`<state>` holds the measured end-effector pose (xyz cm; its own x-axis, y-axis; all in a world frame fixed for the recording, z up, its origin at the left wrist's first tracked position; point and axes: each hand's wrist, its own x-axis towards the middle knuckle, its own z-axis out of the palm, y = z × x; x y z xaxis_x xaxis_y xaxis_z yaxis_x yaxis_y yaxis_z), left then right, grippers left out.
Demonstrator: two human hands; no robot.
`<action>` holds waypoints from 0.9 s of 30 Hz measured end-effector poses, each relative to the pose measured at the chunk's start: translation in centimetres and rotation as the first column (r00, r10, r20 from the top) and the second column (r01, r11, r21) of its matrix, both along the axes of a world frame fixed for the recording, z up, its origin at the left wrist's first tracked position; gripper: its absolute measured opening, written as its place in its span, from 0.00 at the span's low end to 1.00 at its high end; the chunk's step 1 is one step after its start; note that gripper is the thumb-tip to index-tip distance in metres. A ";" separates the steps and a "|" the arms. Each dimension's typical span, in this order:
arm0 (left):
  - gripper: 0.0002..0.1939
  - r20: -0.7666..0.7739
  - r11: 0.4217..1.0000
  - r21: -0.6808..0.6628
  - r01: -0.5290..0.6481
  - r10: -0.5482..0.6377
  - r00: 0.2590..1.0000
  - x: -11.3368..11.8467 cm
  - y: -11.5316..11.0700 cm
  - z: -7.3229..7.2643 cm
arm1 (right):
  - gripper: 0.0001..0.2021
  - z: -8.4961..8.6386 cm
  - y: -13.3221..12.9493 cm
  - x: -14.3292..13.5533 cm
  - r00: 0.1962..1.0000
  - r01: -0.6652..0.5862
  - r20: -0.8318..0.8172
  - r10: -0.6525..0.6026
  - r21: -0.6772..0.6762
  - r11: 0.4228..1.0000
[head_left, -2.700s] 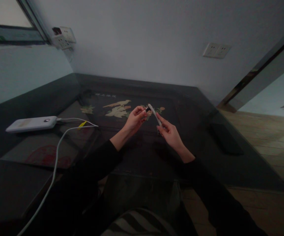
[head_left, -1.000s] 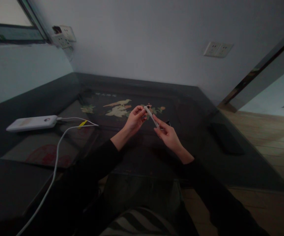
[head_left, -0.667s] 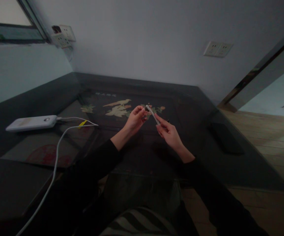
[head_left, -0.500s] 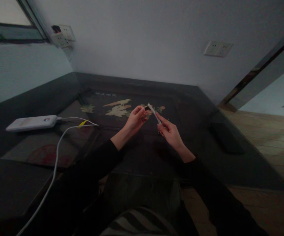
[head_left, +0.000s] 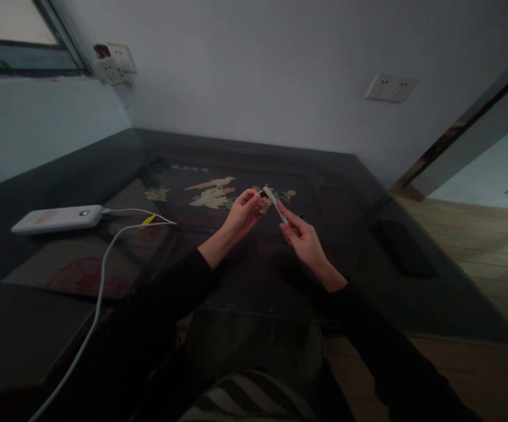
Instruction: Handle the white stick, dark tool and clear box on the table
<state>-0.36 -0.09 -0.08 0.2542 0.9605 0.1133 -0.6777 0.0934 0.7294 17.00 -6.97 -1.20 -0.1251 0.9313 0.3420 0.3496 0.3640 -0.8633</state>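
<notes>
My left hand [head_left: 241, 215] is closed in a pinch on a small dark piece [head_left: 263, 193], whose kind I cannot make out. A slim, pale, flat strip [head_left: 275, 203] slants down from that piece into my right hand [head_left: 303, 239], whose fingers are closed around its lower end. The strip's upper tip meets or lies right beside the dark piece; I cannot tell which. Something dark and thin also pokes out by my right fingers, too small to name. Both hands are raised over the middle of the dark table [head_left: 254, 275].
A white power bank [head_left: 58, 218] lies on the left, with a white cable [head_left: 102, 275] and a yellow tag [head_left: 148, 221] beside it. On the right is a flat black object [head_left: 406, 249]. Wall sockets [head_left: 392, 88] are mounted behind the table.
The pale strip has turned slightly, showing a broader face. My right hand has shifted a little to the left; my left hand stays nearly in place.
</notes>
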 end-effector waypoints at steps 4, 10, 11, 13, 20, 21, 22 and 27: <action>0.15 -0.006 1.000 0.004 -0.014 0.014 1.000 0.1 0.0 0.1 | 0.26 -0.3 -0.2 -0.3 0.998 -0.053 -0.038 0.051 -0.043 0.998; 0.16 0.018 0.999 0.027 -0.017 0.017 1.000 0.2 0.1 0.1 | 0.29 -0.1 -0.4 -0.6 0.984 -0.132 -0.132 0.121 -0.077 0.988; 0.16 0.018 0.999 0.029 -0.014 0.014 1.000 0.2 0.1 0.1 | 0.29 -0.1 -0.4 -0.6 0.985 -0.128 -0.127 0.118 -0.078 0.989; 0.17 0.010 1.000 0.021 -0.017 0.017 1.000 0.2 0.0 0.1 | 0.28 -0.1 -0.3 -0.5 0.991 -0.097 -0.102 0.089 -0.074 0.993; 0.16 -0.031 1.000 0.005 -0.021 0.021 0.999 0.0 -0.1 0.1 | 0.27 -0.2 0.2 -0.1 1.000 -0.006 -0.027 0.006 -0.018 1.000; 0.16 -0.037 1.000 0.002 -0.023 0.023 0.999 0.0 0.0 0.0 | 0.27 -0.1 0.2 0.0 1.000 0.003 -0.019 -0.003 -0.010 1.000; 0.16 -0.043 1.000 -0.001 -0.024 0.024 0.999 0.0 0.0 0.0 | 0.27 -0.1 0.3 0.0 1.000 0.011 -0.011 -0.011 -0.005 1.000; 0.14 -0.035 1.000 -0.012 -0.013 0.013 0.999 0.0 0.0 -0.1 | 0.27 0.3 0.3 0.3 0.999 0.046 0.017 -0.046 0.010 0.999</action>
<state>-0.39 -0.06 -0.15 0.2453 0.9650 0.0927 -0.6532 0.0939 0.7513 17.27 -6.62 -0.94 -0.0885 0.9329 0.3492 0.3811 0.3556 -0.8534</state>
